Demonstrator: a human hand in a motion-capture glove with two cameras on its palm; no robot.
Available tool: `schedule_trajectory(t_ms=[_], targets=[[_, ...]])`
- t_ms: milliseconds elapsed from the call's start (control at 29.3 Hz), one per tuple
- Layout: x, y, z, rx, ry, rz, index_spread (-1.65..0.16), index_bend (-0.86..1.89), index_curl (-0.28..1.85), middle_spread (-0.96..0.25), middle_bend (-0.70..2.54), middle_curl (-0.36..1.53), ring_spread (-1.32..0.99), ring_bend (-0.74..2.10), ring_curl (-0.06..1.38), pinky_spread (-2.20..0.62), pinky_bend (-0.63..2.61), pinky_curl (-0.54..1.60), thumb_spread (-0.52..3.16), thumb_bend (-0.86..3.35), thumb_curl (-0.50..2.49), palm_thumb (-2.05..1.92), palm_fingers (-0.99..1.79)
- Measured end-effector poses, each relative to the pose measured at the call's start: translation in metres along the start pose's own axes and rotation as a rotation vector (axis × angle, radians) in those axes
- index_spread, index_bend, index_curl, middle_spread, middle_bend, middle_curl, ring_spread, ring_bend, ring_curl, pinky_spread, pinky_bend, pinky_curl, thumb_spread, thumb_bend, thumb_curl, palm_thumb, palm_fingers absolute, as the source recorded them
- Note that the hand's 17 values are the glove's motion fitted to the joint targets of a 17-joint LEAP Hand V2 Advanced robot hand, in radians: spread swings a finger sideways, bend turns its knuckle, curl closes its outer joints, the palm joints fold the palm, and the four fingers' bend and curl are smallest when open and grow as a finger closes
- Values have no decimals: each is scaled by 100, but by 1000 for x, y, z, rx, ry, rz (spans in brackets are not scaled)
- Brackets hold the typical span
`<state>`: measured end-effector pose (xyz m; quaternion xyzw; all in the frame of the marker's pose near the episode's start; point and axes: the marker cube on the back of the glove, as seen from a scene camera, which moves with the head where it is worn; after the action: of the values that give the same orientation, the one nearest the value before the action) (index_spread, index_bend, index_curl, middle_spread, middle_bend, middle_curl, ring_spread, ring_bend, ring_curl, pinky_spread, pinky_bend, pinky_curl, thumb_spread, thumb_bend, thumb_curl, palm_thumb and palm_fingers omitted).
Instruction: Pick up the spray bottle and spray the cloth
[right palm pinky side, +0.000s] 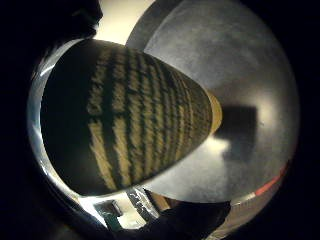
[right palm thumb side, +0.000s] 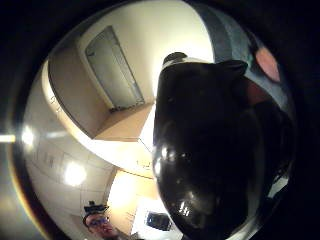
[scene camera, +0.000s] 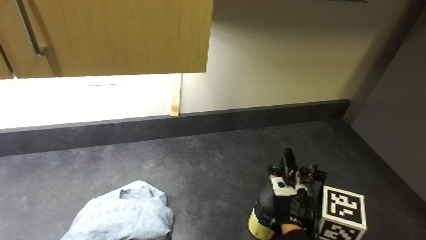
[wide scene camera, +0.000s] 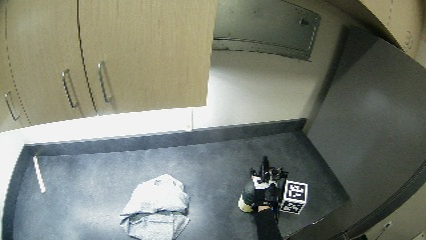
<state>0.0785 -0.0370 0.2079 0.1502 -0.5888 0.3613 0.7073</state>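
Centrally, gloved right hand (scene camera: 287, 212) wrapped around the dark spray bottle (scene camera: 263, 217), bottle upright at the near edge of the dark countertop (scene camera: 219, 160), crumpled pale blue cloth (scene camera: 123, 215) lying well apart, wooden cabinets (wide scene camera: 106, 55) overhead.

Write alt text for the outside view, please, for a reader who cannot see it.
A gloved right hand grips a dark spray bottle at the near edge of a dark counter. A crumpled pale blue cloth lies apart from it, under wooden cabinets.
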Motion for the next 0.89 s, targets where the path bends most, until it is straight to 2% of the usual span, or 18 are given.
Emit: schedule_trajectory(t_ms=[170, 546, 887], targets=[[8, -2, -2, 17, 8, -25, -19, 47, 40, 3, 42, 44, 6, 37, 33, 14, 16, 20, 98, 4, 62, 108, 91], [12, -18, -13, 48, 18, -81, -15, 52, 51, 0, 45, 48, 1, 33, 38, 13, 14, 19, 91, 2, 66, 115, 94], [-72, -31, -26, 100, 2, -222, -13, 44, 52, 0, 43, 50, -2, 33, 40, 10, 18, 21, 86, 0, 68, 118, 102]])
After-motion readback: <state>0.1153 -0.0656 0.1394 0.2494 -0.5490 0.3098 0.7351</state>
